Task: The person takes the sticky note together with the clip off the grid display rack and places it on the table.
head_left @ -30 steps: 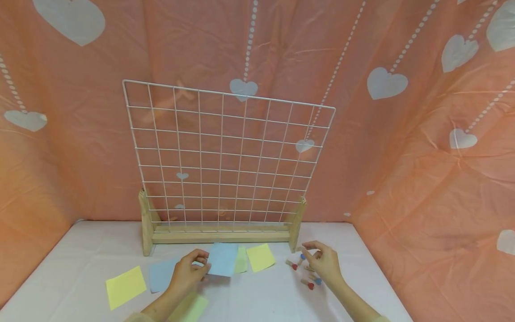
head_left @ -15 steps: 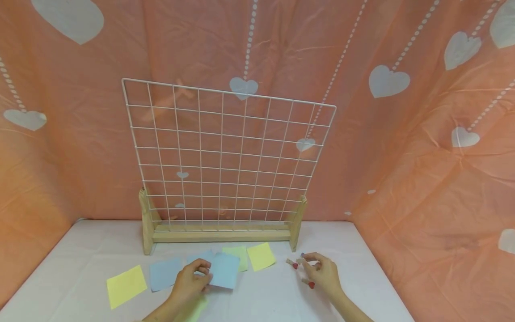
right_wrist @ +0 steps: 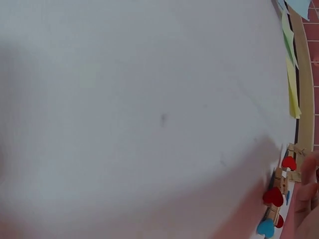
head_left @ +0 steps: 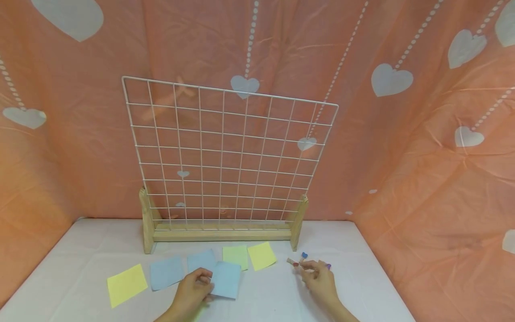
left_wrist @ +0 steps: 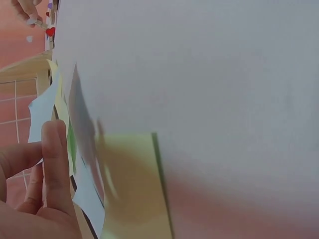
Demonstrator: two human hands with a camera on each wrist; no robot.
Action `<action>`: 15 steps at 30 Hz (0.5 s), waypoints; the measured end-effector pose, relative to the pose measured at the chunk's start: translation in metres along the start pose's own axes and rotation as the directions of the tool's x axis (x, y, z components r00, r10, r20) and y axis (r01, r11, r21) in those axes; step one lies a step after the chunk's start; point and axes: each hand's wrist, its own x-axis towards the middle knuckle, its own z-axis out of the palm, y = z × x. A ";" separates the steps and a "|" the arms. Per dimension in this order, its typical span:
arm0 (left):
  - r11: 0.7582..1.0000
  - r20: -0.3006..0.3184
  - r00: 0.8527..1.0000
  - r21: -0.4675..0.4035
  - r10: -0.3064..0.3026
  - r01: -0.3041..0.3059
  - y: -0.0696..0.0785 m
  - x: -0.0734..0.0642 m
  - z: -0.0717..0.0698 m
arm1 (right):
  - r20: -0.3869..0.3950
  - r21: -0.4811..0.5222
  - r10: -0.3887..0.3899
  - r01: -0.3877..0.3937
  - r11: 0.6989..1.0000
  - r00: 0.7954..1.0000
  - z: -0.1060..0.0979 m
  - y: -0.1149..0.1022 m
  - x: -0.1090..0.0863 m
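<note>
My left hand (head_left: pixel 192 288) pinches a light-blue paper note (head_left: pixel 226 280) by its left edge between thumb and fingers. It holds the note raised and slanted above the table, partly over another blue note (head_left: pixel 201 259). A small wooden clothespin (head_left: pixel 292 262) with a red heart is at the fingertips of my right hand (head_left: pixel 320 284), thumb and forefinger pinching it. A clothespin with a blue heart (head_left: pixel 304 255) lies just behind those fingertips, and a purple heart (head_left: pixel 328 266) shows past the knuckles. The right wrist view has several heart clothespins (right_wrist: pixel 273 196) beside the fingers.
A white wire grid (head_left: pixel 233 152) stands upright in a wooden base (head_left: pixel 223 235) at the back. Along the table (head_left: pixel 257 304) lie yellow notes (head_left: pixel 127 286), a blue note (head_left: pixel 166 273) and a green note (head_left: pixel 235 256). Orange curtains with pale hearts surround it.
My left hand has drawn the blue note toward me, uncovering the blue and green notes behind it. My right hand has shifted slightly nearer, to the red-heart clothespin.
</note>
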 end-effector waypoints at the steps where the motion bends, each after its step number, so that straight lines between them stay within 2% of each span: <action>1: 1.000 0.001 1.000 0.008 -0.002 0.002 -0.001 0.000 0.001 | 0.006 0.012 0.013 -0.013 1.000 1.000 0.001 0.001 -0.001; 4: 0.999 0.003 1.000 0.036 -0.017 0.017 -0.003 -0.001 0.004 | 0.015 0.053 0.040 -0.040 0.998 0.999 0.004 0.003 -0.003; 7: 0.999 0.005 0.999 0.037 -0.037 0.037 -0.006 -0.002 0.007 | 0.017 0.060 0.031 -0.032 0.998 0.999 0.006 0.004 -0.005; 15: 0.996 0.048 0.995 0.009 -0.087 0.086 -0.012 -0.003 0.013 | -0.010 -0.029 0.005 -0.006 1.000 1.000 0.009 0.005 -0.008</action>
